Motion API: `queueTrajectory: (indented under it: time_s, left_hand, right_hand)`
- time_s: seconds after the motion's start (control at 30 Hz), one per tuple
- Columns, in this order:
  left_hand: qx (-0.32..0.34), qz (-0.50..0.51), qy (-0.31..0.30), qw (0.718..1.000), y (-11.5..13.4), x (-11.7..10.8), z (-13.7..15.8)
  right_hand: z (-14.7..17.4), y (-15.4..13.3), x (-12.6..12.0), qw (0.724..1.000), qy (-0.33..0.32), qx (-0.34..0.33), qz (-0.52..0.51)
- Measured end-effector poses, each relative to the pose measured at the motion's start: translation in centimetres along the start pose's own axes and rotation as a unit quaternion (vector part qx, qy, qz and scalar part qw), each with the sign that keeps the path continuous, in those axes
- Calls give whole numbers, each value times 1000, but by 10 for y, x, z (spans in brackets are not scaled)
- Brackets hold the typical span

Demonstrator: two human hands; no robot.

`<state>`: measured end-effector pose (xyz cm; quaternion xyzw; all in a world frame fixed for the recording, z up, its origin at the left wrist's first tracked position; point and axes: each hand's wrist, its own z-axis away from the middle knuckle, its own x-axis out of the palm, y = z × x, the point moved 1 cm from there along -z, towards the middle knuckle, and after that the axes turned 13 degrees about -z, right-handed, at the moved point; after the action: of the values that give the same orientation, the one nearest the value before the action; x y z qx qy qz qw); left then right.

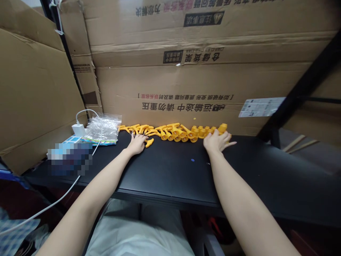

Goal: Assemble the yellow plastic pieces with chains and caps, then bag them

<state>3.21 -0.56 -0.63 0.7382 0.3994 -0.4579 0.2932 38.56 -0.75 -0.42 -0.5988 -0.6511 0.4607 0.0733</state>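
Several yellow plastic parts lie in a row along the back of the black shelf. My left hand rests palm down at the row's left part, fingers stretched over the branched yellow pieces and some small dark chain. Beside its fingertips lies a loose, curved yellow piece. Trumpet-shaped yellow pieces sit stacked mid-row, round ends facing me. At the right end, my right hand touches a group of yellow cup-shaped pieces, its fingers spread. Its fingertips are partly hidden among them.
A cardboard sheet stands behind the black shelf. On the left are a clear plastic bag, a white charger and its white cable. Black metal posts frame the right side.
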Motion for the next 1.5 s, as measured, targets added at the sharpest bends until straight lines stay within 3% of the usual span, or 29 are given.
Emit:
queueTrajectory:
  time_s: [0.2,0.3,0.4,0.5,0.6,0.7,0.8,0.9,1.13,1.3,1.5]
  left_hand:
    - [-1,-6,52,999,-1,-7,-3]
    - [-76,42,131,988,-5,-15,-5]
    - [-178,131,215,951,-9,-23,-7]
    - [-246,278,244,896,-12,-25,-9]
    - [-318,410,233,823,-13,-21,-11]
    - [-373,498,202,756,-14,-15,-12]
    - [-390,549,184,716,-14,-14,-12]
    - [-397,583,175,687,-13,-18,-11]
    - [-423,656,145,608,-6,-25,-8]
    - [-412,687,115,588,-5,-23,-9]
    - [-368,696,78,612,0,-25,-9]
  right_hand:
    - [1,-33,-2,993,13,-103,-62]
    - [1,-50,-2,986,19,-140,-94]
    - [4,-68,-1,977,0,-164,-134]
    - [14,-87,1,960,-59,-193,-194]
    - [31,-102,6,920,-168,-239,-263]
    - [49,-111,13,857,-311,-292,-288]
    - [65,-115,18,805,-412,-331,-270]
    - [74,-117,20,783,-441,-346,-269]
    - [78,-115,26,778,-446,-354,-267]
    - [81,-117,25,775,-443,-358,-275]
    - [87,-124,20,768,-446,-354,-293]
